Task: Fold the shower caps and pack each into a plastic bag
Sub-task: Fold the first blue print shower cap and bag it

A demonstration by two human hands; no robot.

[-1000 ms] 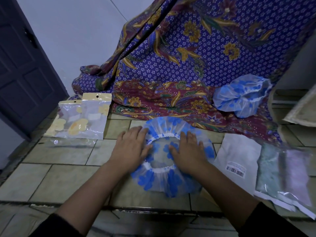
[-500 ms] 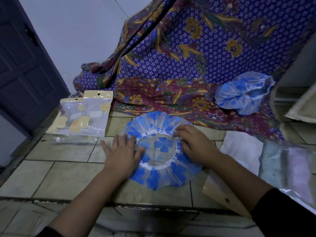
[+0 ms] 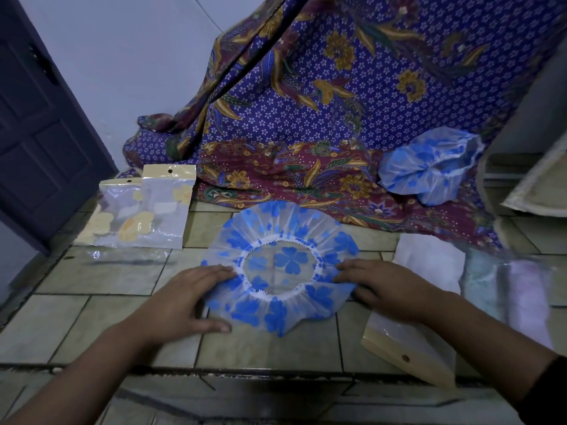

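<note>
1. Blue-flowered clear plastic shower cap (image 3: 280, 260) is lying flat on the tiled floor (image 3: 101, 271), opening facing up, white elastic ring in a neat circle, dead centre in front of the person.
2. Left hand (image 3: 184, 297) is on the cap's left edge. Its fingers are laid out fairly straight on top of the frill and the thumb is splayed on the tile just below it, so it's pressing, not gripping.
3. Right hand (image 3: 386, 282) is on the opposite edge with its fingers on the frill, pointing in at the ring. I can't tell if the thumb is tucked under the edge for a pinch or just sitting beside it.
4. The bit that matters: the cap is round with no real long axis, and the hands sit at the two ends of its left-right diameter, both equally close. My guess is that line becomes the fold, with the near half flipped over the far half, or else one side gets carried across to the other.
5. The empty plastic bag (image 3: 408, 348) with the card header is by the right forearm, so the right hand is the nearer one for bagging.
6. One more cap (image 3: 429, 167) sits bunched on the batik cloth (image 3: 306, 118), well apart, not folded yet.
</note>
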